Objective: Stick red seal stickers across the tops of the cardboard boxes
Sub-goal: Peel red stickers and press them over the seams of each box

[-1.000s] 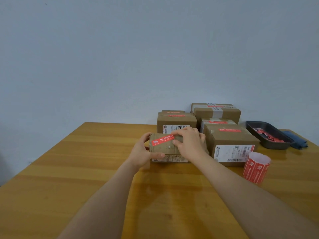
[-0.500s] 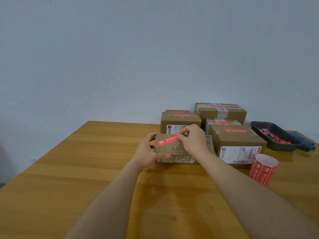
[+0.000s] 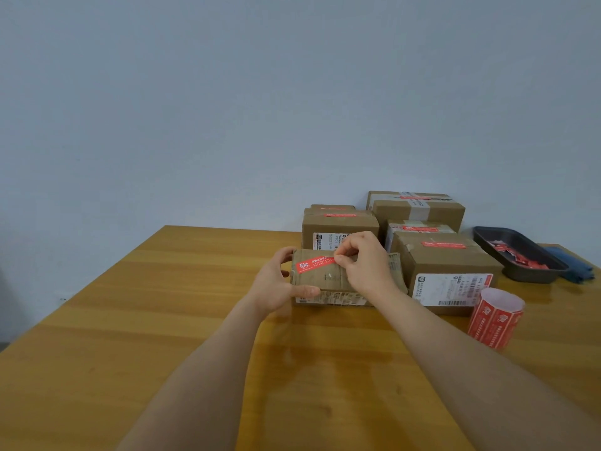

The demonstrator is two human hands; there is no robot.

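Observation:
A small worn cardboard box (image 3: 320,279) lies on the wooden table (image 3: 162,336) in front of me. A red seal sticker (image 3: 313,264) lies slanted across its top. My left hand (image 3: 276,284) grips the box's left end, thumb on the near edge and fingers behind. My right hand (image 3: 366,263) rests over the box's right half and pinches the sticker's right end between thumb and fingertips. A roll of red stickers (image 3: 496,317) stands to the right.
Several sealed cardboard boxes with red stickers stand behind, the nearest large one (image 3: 445,271) right of my right hand. A black tray (image 3: 520,255) with red scraps and a blue cloth (image 3: 575,265) sit at the far right. A pale wall rises behind the table.
My right hand has shifted from pressing over the sticker to pinching its right end. The box and my left hand keep their hold; the camera view has drifted slightly.

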